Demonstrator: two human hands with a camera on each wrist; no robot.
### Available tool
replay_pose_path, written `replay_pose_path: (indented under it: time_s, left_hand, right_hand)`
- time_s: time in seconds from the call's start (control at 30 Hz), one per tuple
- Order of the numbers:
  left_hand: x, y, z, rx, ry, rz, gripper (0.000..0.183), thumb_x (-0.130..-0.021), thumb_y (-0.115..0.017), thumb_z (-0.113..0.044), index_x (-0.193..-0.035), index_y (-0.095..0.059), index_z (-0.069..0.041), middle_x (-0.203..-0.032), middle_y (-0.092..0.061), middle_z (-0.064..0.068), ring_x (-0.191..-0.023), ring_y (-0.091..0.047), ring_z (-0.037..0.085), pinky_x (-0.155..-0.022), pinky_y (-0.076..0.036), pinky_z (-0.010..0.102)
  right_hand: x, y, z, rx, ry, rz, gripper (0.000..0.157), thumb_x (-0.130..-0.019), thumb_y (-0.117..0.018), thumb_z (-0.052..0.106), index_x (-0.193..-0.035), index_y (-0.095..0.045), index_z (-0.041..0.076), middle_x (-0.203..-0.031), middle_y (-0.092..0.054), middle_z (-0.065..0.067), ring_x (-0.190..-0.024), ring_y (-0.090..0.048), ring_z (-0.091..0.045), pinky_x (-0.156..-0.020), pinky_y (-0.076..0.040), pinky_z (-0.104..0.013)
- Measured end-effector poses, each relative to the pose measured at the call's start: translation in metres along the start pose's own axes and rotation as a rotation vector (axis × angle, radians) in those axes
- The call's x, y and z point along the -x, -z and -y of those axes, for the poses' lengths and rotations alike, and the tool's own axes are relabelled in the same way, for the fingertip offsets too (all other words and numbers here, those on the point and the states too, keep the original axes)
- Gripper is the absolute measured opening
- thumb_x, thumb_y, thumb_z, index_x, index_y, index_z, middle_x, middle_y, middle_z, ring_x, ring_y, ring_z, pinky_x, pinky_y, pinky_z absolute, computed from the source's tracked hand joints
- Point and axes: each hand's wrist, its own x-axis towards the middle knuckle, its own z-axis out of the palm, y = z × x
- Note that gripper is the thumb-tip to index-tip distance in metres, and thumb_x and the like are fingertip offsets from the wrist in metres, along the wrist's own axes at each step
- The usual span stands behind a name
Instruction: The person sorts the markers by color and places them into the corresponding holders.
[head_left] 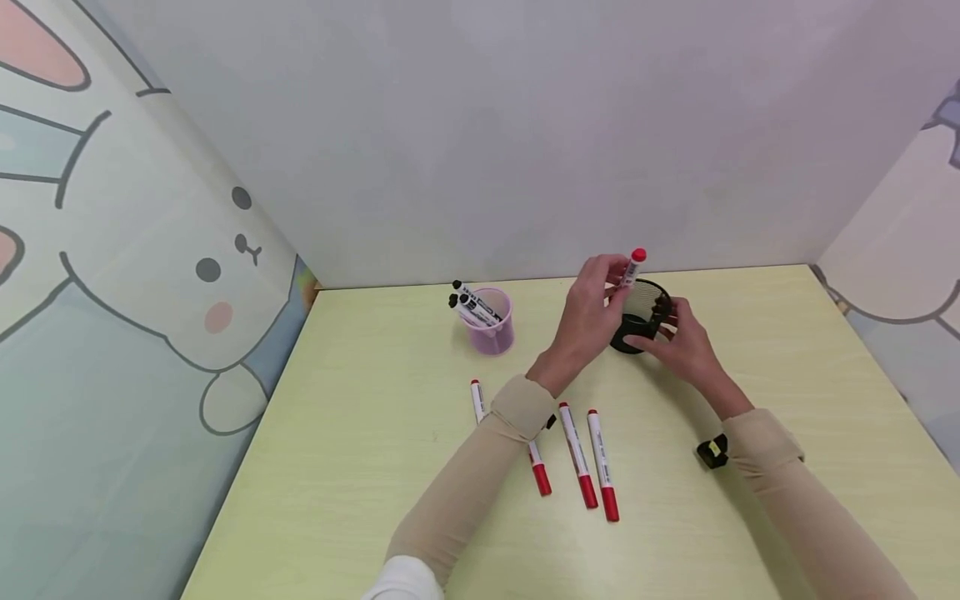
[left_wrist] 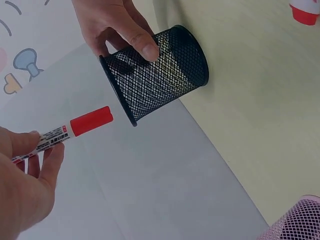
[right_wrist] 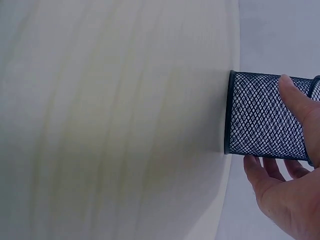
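Observation:
In the head view, my left hand (head_left: 588, 312) pinches a red-capped whiteboard marker (head_left: 634, 265) with its red end up, over the rim of a black mesh pen cup (head_left: 637, 329). The left wrist view shows the marker (left_wrist: 92, 121) apart from the cup's mouth. My right hand (head_left: 686, 346) grips the side of the mesh cup (right_wrist: 265, 115), thumb on one side and fingers on the other. The cup's base stands on the table.
A pink-purple mesh cup (head_left: 491, 333) with several black-capped markers (head_left: 476, 307) stands to the left. Several red-capped markers (head_left: 576, 454) lie on the pale table (head_left: 360, 467), partly hidden by my left sleeve. A grey wall (head_left: 480, 150) rises behind the table.

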Motion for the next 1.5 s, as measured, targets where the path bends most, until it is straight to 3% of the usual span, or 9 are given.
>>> replay_pose_path:
  time_s: [0.33, 0.63, 1.03, 1.2, 1.5]
  left_hand:
    - [-0.005, -0.019, 0.002, -0.034, -0.003, 0.033, 0.034, -0.099, -0.065, -0.001, -0.131, -0.053, 0.000, -0.121, -0.057, 0.011, -0.107, -0.064, 0.013, -0.093, -0.046, 0.007]
    - [-0.003, -0.037, 0.010, -0.110, 0.061, 0.126, 0.035, -0.101, -0.063, -0.004, -0.135, -0.053, -0.004, -0.123, -0.058, 0.007, -0.109, -0.062, 0.011, -0.089, -0.046, 0.005]
    - [0.000, -0.054, 0.022, -0.219, 0.082, 0.225, 0.029, -0.104, -0.058, -0.004, -0.133, -0.055, -0.007, -0.129, -0.057, 0.008, -0.112, -0.060, 0.014, -0.098, -0.047, 0.013]
    - [-0.001, -0.056, 0.021, -0.299, 0.045, 0.266, 0.028, -0.103, -0.059, -0.004, -0.130, -0.057, -0.007, -0.131, -0.059, 0.008, -0.115, -0.059, 0.014, -0.101, -0.045, 0.013]
    - [-0.006, -0.057, 0.022, -0.403, -0.070, 0.324, 0.022, -0.098, -0.064, -0.006, -0.120, -0.061, -0.006, -0.118, -0.062, 0.006, -0.111, -0.057, 0.015, -0.093, -0.047, 0.013]
  right_hand:
    - [-0.001, 0.000, 0.000, -0.021, -0.006, 0.018, 0.087, -0.089, -0.083, 0.021, -0.147, -0.025, -0.007, -0.150, -0.039, -0.031, -0.136, -0.042, -0.048, -0.111, -0.037, -0.062]
    - [0.001, 0.001, 0.003, 0.002, -0.010, 0.020, 0.085, -0.089, -0.082, 0.014, -0.148, -0.025, -0.007, -0.152, -0.037, -0.033, -0.137, -0.040, -0.051, -0.111, -0.038, -0.061]
    - [0.000, 0.000, 0.002, 0.037, -0.004, 0.001, 0.078, -0.089, -0.078, 0.001, -0.147, -0.026, -0.010, -0.147, -0.039, -0.037, -0.136, -0.042, -0.052, -0.110, -0.039, -0.059]
    - [-0.001, 0.000, 0.001, 0.038, 0.024, -0.013, 0.075, -0.088, -0.076, -0.005, -0.144, -0.027, -0.011, -0.143, -0.042, -0.038, -0.132, -0.044, -0.052, -0.109, -0.040, -0.061]
    - [0.000, 0.001, -0.001, 0.046, 0.062, -0.016, 0.070, -0.088, -0.070, -0.011, -0.144, -0.028, -0.010, -0.142, -0.043, -0.037, -0.129, -0.046, -0.053, -0.107, -0.040, -0.064]
